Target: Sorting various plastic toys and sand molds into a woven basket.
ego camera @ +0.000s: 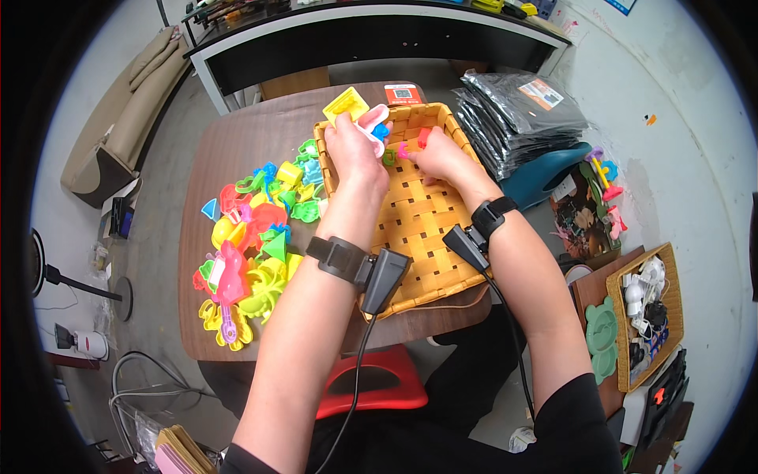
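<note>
A woven basket [408, 249] stands on a brown wooden table [219, 142]. Over its far left corner, my left hand [352, 148] holds several plastic toy pieces: a yellow mould [345, 104], a pink-and-white piece [372, 118] and a small blue piece [381, 131]. My right hand [443, 153] reaches inside the basket, its fingers around a small red piece [424, 137]. By its fingertips is a small pink piece [403, 150], with a green piece [389, 157] farther left. Left of the basket lies a loose pile of colourful plastic moulds and cutters [260, 219].
Plastic-wrapped dark packages [515, 118] are stacked beyond the basket's right side, near a teal plastic object [545, 169]. At far right, another basket [672, 296] holds white and black devices. A red stool [385, 379] is below the table's near edge. Cables hang from both wrist devices.
</note>
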Tool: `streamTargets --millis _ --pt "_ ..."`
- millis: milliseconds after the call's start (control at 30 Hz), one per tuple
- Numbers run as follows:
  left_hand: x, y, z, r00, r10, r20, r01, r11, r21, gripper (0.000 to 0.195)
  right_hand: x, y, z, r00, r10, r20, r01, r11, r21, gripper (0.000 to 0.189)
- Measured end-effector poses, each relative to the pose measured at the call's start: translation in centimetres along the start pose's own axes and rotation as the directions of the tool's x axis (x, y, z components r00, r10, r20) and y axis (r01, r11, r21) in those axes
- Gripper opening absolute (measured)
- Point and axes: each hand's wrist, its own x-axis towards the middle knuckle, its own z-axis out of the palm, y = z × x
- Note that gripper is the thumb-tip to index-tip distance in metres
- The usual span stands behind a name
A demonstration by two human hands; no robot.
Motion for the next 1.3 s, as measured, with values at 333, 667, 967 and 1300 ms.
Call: streamTargets --millis 333,667,967,1300 --pt "-0.3 -0.7 0.9 1.0 -0.024 0.02 0.026 0.995 -0.098 0.03 5.9 4.7 0.5 0.954 -0.299 0.01 0.295 0.948 0.122 0.041" --pt "-0.9 -1.3 1.6 0.992 -0.114 0.049 0.109 0.99 0.093 0.034 4.6 3.6 0.1 0.919 -0.382 -0.094 0.38 0.803 0.458 0.041" --pt "-1.6 -0.4 1.6 0.99 -0.11 0.085 0.092 0.977 0.193 0.037 4.0 2.3 -0.2 0.901 -0.41 -0.14 0.414 0.719 0.559 0.041" --pt "-0.6 -0.4 1.3 0.978 0.178 -0.111 -0.177 0.984 0.019 0.035 3.0 1.6 -1.4 0.903 -0.429 -0.021 0.372 0.757 0.538 0.048"
